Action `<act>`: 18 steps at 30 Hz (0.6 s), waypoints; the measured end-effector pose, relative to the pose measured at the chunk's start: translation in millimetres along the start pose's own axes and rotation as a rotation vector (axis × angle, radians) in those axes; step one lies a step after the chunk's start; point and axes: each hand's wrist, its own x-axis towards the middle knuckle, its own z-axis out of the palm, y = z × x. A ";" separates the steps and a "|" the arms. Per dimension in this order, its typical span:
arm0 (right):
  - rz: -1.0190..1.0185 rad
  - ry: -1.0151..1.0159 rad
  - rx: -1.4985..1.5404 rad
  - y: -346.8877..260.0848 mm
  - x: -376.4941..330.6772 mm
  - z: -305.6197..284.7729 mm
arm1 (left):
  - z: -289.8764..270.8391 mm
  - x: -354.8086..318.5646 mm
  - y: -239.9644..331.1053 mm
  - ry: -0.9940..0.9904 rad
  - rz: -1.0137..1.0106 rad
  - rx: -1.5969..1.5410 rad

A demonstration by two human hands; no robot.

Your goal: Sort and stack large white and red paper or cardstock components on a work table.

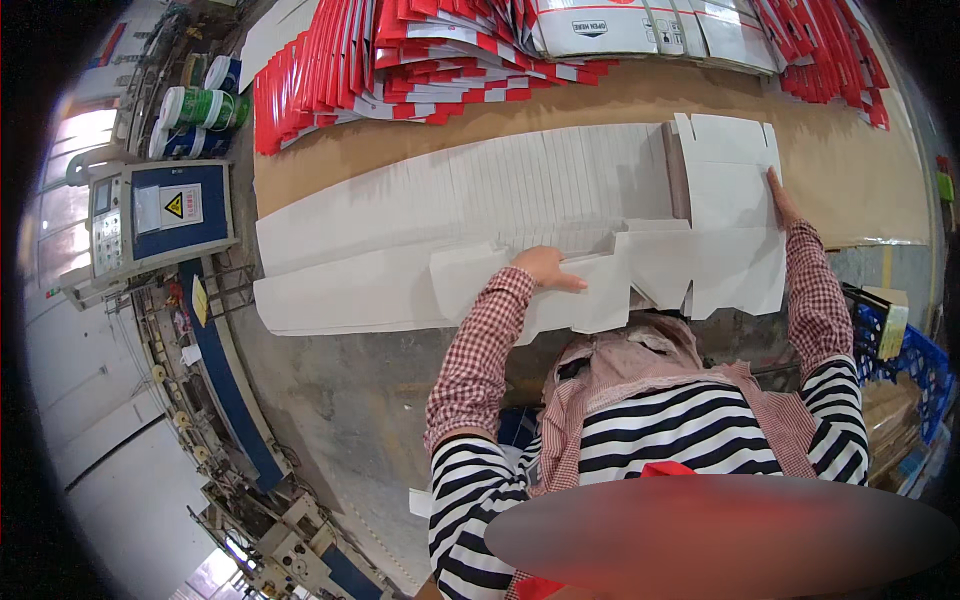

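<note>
The fanned row of flat white carton blanks (470, 215) lies across the brown cardboard-covered table (870, 180), running from nine o'clock to about two o'clock from my chest. My left hand (548, 270) rests with fingers stretched flat on the near edge of the blanks at twelve o'clock, pressing rather than gripping; nothing is closed in it. My right hand (782, 200) lies open at one o'clock, palm against the right edge of the end blank (730, 190), fingers pointing away from me.

To do this well, I judge I should keep both palms flat and push evenly, so the overlapped sheets stay square and none buckles or slides off the near edge.

Beyond the row, at twelve o'clock, sit stacks of red-and-white printed blanks (400, 70). At ten o'clock stands a blue-and-grey machine control box (165, 220), with tape rolls (200, 108) behind it. A blue crate (905, 360) sits at three o'clock.
</note>
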 end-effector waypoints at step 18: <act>0.064 -0.268 -0.140 45.1 86.5 -20.5 | -18.9 -46.0 26.9 1.396 0.377 -0.013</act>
